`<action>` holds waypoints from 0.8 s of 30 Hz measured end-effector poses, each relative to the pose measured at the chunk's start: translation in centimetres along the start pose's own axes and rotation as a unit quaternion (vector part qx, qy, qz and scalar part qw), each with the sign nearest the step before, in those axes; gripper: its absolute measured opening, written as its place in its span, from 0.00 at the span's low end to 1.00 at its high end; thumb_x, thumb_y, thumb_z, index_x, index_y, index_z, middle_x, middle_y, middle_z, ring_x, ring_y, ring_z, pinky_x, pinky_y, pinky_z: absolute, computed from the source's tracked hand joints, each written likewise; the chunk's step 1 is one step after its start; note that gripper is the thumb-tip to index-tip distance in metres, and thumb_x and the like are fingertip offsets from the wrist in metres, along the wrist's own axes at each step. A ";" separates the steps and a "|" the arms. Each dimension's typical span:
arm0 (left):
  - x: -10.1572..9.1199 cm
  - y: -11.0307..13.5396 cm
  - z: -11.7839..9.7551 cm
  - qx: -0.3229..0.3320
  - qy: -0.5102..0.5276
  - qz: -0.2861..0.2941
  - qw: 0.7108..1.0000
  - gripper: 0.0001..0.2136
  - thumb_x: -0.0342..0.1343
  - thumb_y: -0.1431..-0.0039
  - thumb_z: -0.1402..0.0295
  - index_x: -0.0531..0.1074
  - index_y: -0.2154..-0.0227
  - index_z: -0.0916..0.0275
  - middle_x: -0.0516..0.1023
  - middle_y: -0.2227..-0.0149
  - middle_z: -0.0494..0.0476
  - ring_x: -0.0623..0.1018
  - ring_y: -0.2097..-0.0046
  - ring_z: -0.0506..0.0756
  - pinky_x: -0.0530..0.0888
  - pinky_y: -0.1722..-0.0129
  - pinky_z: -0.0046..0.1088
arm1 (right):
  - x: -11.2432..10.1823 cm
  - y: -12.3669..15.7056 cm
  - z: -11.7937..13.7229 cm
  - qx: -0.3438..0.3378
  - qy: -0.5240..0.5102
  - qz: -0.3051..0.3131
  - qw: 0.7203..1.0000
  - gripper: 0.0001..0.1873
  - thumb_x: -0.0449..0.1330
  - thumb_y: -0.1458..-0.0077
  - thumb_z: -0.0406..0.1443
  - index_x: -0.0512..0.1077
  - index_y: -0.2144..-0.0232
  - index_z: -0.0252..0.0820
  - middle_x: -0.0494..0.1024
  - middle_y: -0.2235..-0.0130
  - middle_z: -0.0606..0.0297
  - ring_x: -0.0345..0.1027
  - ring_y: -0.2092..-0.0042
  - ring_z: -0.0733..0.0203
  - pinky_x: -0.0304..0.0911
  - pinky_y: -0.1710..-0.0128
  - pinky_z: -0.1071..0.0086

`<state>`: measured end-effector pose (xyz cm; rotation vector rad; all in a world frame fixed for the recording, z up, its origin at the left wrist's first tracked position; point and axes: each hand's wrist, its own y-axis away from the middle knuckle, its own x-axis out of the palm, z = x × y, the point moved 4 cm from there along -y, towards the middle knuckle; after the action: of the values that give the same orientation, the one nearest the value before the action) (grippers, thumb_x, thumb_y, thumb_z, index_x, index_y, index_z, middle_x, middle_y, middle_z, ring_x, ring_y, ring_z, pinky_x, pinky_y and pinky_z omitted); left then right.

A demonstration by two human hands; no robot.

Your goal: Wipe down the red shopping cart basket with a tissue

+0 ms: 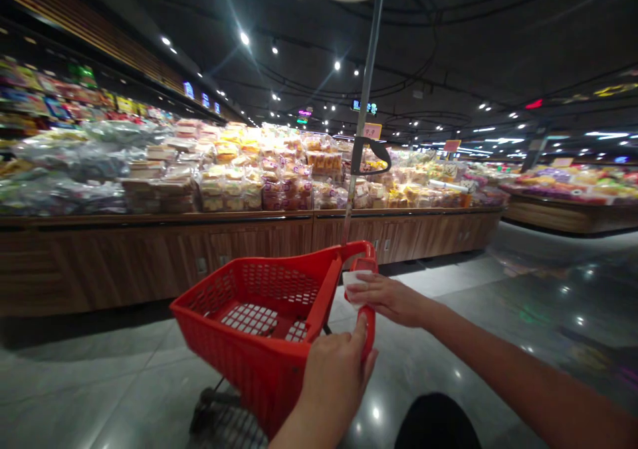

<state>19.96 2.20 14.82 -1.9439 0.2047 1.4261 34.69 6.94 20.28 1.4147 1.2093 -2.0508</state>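
Observation:
A red plastic shopping cart with a perforated basket stands in front of me, turned to the left. My left hand is wrapped round the near part of its red handle, thumb lying along the top. Farther along the same handle, my right hand presses a white tissue or cloth against it. The fingers of that hand bend over the white piece, and its underside is hidden.
A long wooden display counter piled with packaged baked goods runs behind the cart. A metal pole with a dark bracket rises beyond the handle. Another display stands right, across the shiny floor.

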 end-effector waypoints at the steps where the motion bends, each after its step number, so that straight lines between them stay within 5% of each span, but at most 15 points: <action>1: 0.1 0.0 0.0 -0.001 -0.004 0.002 1.000 0.22 0.48 0.41 0.60 0.61 0.44 0.56 0.79 0.70 0.56 0.77 0.67 0.57 0.69 0.65 0.33 | -0.1 -1.1 -0.2 -0.013 -0.006 0.010 1.000 0.17 0.54 0.42 0.30 0.73 0.53 0.52 0.74 0.49 0.68 0.62 0.42 0.59 0.58 0.43 0.60; 6: 0.1 0.0 -0.1 -0.011 -0.016 0.008 1.000 0.22 0.48 0.40 0.59 0.62 0.44 0.57 0.79 0.70 0.56 0.77 0.67 0.58 0.69 0.66 0.33 | -1.1 -3.3 0.6 -0.107 -0.031 0.099 0.989 0.18 0.54 0.47 0.25 0.76 0.62 0.50 0.78 0.54 0.70 0.68 0.48 0.64 0.62 0.47 0.66; 10: -0.2 0.0 -0.4 -0.011 -0.016 0.005 1.000 0.22 0.48 0.40 0.59 0.62 0.44 0.58 0.79 0.69 0.56 0.77 0.67 0.58 0.69 0.67 0.34 | -1.5 -2.4 1.2 -0.120 -0.022 0.091 0.988 0.18 0.53 0.49 0.25 0.76 0.62 0.49 0.79 0.56 0.68 0.69 0.49 0.64 0.63 0.48 0.65; 15: -0.2 -0.1 -0.4 -0.019 -0.006 0.008 1.000 0.21 0.48 0.40 0.60 0.62 0.45 0.58 0.79 0.69 0.56 0.77 0.67 0.58 0.69 0.66 0.33 | 0.6 -4.3 1.3 -0.147 -0.004 0.083 0.986 0.10 0.60 0.52 0.27 0.75 0.75 0.48 0.81 0.68 0.70 0.74 0.58 0.64 0.63 0.50 0.68; 21: -0.4 -0.1 -0.1 -0.018 -0.007 -0.006 1.000 0.22 0.50 0.41 0.60 0.63 0.45 0.59 0.79 0.69 0.56 0.77 0.67 0.58 0.69 0.67 0.34 | 0.6 -3.5 0.5 -0.036 -0.016 0.142 0.989 0.08 0.57 0.48 0.30 0.75 0.70 0.47 0.80 0.63 0.66 0.73 0.58 0.62 0.64 0.54 0.69; 24: -0.4 -0.1 -0.2 -0.018 -0.024 -0.010 0.999 0.22 0.51 0.41 0.62 0.63 0.45 0.59 0.79 0.69 0.54 0.77 0.67 0.56 0.69 0.66 0.32 | 1.2 -3.5 0.5 -0.039 0.015 0.178 0.983 0.09 0.54 0.44 0.30 0.74 0.66 0.43 0.79 0.58 0.61 0.69 0.51 0.60 0.60 0.50 0.68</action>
<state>19.96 2.04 15.25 -1.9342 0.1379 1.4713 31.48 8.72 20.82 1.5050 0.9529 -1.7258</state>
